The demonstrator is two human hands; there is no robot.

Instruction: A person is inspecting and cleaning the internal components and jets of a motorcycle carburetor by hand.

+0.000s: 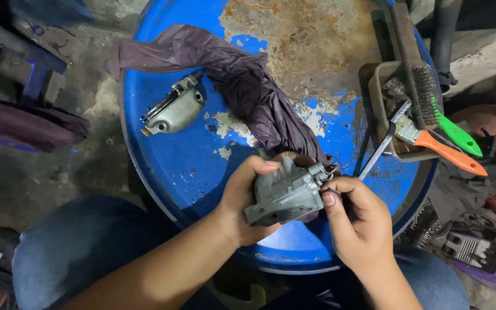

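Note:
My left hand [245, 198] grips a grey cast-metal engine part [285, 195] from its left side, thumb on top. My right hand [357, 221] pinches the part's right end, where small fittings [325, 170] stick out. Both hands hold it just above the near edge of a blue, rusty drum top [190, 166]. A dark purple plastic bag [242, 86] trails from under the part across the drum toward the far left. A second grey metal cover [174, 109] lies on the drum at the left, apart from the hands.
A brown tray [377, 97] on the drum's right edge holds a wire brush [420, 74], brushes with green [457, 135] and orange [452, 155] handles, and a metal tool [383, 146]. My jeans-clad knees are below. Engine parts [466, 247] lie on the floor at right.

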